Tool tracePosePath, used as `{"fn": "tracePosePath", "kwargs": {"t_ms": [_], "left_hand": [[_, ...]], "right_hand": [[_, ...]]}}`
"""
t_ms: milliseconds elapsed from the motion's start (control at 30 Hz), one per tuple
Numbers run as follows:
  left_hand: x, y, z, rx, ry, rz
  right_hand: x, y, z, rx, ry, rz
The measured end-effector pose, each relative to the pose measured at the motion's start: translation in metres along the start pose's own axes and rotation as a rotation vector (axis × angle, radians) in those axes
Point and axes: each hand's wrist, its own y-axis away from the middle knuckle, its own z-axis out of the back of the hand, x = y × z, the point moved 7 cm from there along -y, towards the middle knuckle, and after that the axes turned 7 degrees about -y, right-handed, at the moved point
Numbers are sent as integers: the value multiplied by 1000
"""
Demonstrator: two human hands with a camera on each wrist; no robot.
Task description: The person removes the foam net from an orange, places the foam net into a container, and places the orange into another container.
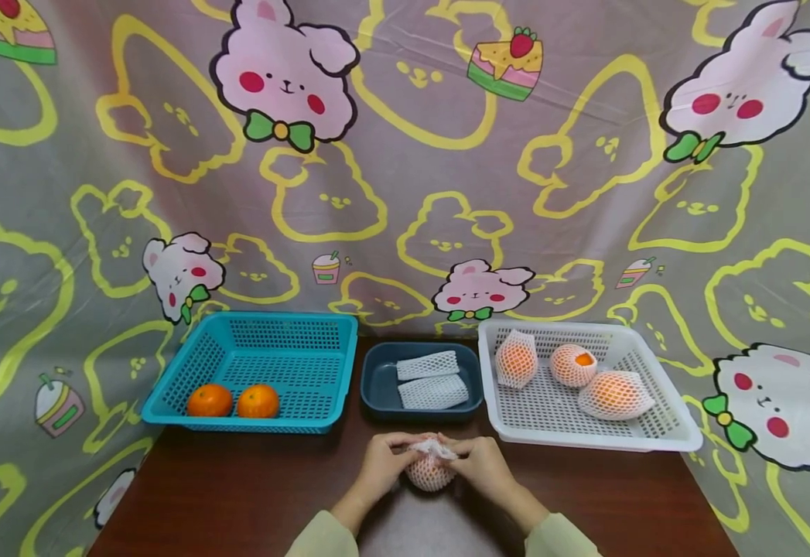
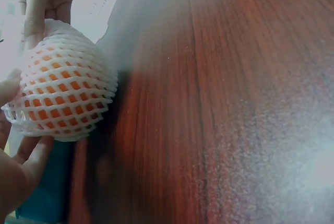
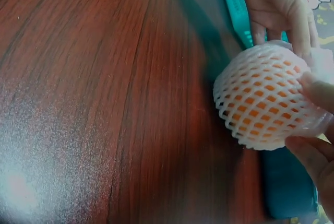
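gripping netted fruit (image 1: 430,473) are left hand (image 1: 381,463) and right hand (image 1: 483,466); only head view shows bare oranges (image 1: 258,401).

White foam netting (image 2: 65,80) at the centre of the dial, matt and ridged in diamonds, over a smooth orange fruit (image 3: 255,113)! Up at twelve o'clock, a dark tray (image 1: 422,415) in smooth plastic, faintly shiny, with matt foam nets (image 1: 434,391) inside. Ten o'clock: a blue basket (image 1: 237,424), perforated plastic, lightly glossy, and bare oranges (image 1: 258,401) with shiny skins! Two o'clock answers with a white basket (image 1: 586,442), perforated plastic too. Far beyond twelve, a creased cloth backdrop (image 1: 391,170), softly sheened. Matt fabric sleeves (image 1: 324,535) at four and eight. Six o'clock: grained, wood-look tabletop (image 1: 425,534), glossy, throwing back glare!
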Motion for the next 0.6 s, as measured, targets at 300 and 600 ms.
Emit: {"fn": "tracePosePath", "kwargs": {"t_ms": [300, 600], "left_hand": [[1, 1, 2, -68, -23, 28], [8, 0, 6, 7, -78, 19]], "right_hand": [[2, -4, 1, 28, 56, 20], [-11, 3, -19, 294, -67, -75]]}}
